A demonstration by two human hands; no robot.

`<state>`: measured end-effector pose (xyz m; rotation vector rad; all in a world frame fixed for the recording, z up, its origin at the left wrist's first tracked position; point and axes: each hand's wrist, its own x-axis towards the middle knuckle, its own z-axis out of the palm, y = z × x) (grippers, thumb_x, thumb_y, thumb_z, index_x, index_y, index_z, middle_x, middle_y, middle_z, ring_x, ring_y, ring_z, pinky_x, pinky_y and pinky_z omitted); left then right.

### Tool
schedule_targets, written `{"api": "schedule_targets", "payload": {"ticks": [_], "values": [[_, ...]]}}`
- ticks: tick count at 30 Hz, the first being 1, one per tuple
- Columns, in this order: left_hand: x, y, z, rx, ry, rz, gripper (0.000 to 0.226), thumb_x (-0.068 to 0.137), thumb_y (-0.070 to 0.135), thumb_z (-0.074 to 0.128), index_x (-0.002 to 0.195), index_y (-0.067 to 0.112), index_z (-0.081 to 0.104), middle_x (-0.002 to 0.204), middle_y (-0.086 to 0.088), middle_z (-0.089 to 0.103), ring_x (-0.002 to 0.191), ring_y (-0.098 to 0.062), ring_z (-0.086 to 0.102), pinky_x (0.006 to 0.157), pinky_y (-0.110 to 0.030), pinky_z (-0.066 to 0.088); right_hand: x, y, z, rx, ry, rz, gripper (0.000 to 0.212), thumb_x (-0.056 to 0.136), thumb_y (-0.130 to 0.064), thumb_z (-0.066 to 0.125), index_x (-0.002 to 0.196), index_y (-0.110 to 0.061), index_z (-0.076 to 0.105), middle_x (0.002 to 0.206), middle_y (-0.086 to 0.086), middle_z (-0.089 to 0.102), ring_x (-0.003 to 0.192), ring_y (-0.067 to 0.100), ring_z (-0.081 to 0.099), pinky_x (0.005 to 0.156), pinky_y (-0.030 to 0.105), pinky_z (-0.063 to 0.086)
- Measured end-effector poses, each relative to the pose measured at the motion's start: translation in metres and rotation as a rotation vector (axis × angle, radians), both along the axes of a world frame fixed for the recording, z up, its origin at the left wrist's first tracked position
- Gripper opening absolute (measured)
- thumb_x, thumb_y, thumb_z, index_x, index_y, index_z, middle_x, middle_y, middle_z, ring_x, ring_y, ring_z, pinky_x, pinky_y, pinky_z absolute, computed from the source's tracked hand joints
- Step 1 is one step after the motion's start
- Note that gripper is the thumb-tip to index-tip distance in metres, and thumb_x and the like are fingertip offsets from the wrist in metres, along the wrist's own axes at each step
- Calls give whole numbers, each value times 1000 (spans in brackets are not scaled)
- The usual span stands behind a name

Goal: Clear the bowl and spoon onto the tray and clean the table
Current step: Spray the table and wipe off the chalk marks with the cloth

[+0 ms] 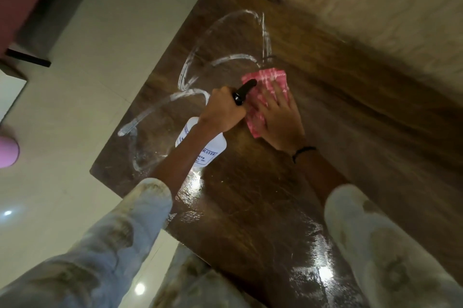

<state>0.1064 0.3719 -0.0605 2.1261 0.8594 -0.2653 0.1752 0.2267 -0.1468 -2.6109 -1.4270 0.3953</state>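
Head view puts us over the table [275, 207], well into the cleaning step. Our left hand [221, 113] has its grip clenched round the head of the spray bottle [200, 147], black trigger pointing away from us, the white body hanging down toward our forearm. Our right hand [278, 117] lies flat, fingers straight, pressing the red checked cloth [265, 87] onto the wood; it grasps nothing, only pushes. White foam streaks [190, 64] loop across the far left part of the table, beyond and left of the cloth, not yet wiped. The near part shines wet.

Bowl, spoon and tray are nowhere in this view, so we judge they are probably dealt with already, though we cannot confirm it.

Next move, as we read it, calls for sweeping the cloth left and outward through those streaks with even pressure, keeping the bottle lifted clear of its path, or setting it down.
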Motion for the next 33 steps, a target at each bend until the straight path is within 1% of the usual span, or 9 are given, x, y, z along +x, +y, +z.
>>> {"api": "schedule_targets", "payload": {"ticks": [2,4,7,12,17,21,26,29,33], "values": [[4,3,2,2,2,5,16,84,19,65,85,3,66,60,0,55,52,-11,50,41,-9,35,-1,-31,0,-31,14,71,56,97,-52,25,147,-30,36,155,7,32,145,34,20,118,52,14],[9,5,2,6,16,8,22,84,18,63,97,1,67,72,-6,59,62,-19,55,47,-17,39,12,-62,0,-67,10,54,57,96,-53,23,149,-33,30,157,6,28,146,34,17,117,54,18],[16,9,0,-31,28,-7,24,85,16,61,104,2,66,81,-11,62,69,-23,58,51,-22,42,47,-76,-1,-87,2,-119,58,96,-54,22,149,-32,29,158,8,23,147,35,12,116,58,18],[28,17,-7,-50,30,-31,19,84,17,61,94,2,65,74,-11,61,62,-24,59,52,-24,42,89,-23,-2,-64,37,-373,63,91,-52,22,151,-33,23,161,6,16,147,38,9,115,58,14],[44,22,-8,-32,36,-52,19,84,16,62,95,1,66,68,-7,59,52,-14,53,46,-18,42,73,23,-2,-26,7,-226,59,95,-50,24,150,-28,29,159,8,23,147,36,13,117,56,13],[58,23,-7,-17,61,-80,17,84,14,61,85,-2,67,61,-7,59,51,-17,53,45,-21,40,64,-17,-4,-39,-16,-24,56,97,-52,28,149,-32,29,157,7,28,146,34,16,118,50,10],[78,20,-11,-5,87,-103,19,84,20,60,68,12,55,54,5,48,50,-11,49,45,-21,33,94,-66,-4,-62,-43,-147,56,96,-51,26,149,-35,29,158,5,27,147,32,16,116,49,16],[90,16,-13,-7,69,-101,15,84,21,61,82,6,64,58,1,53,50,-8,49,43,-18,33,118,-64,-5,-51,-23,-246,57,95,-52,23,150,-34,26,159,5,22,148,30,11,117,52,15],[102,16,-16,11,65,-51,24,82,15,63,99,-2,64,80,-11,61,59,-15,52,39,-14,34,132,-57,-7,-52,-32,-274,59,95,-52,25,150,-33,24,160,5,20,148,32,12,116,53,16]]}}
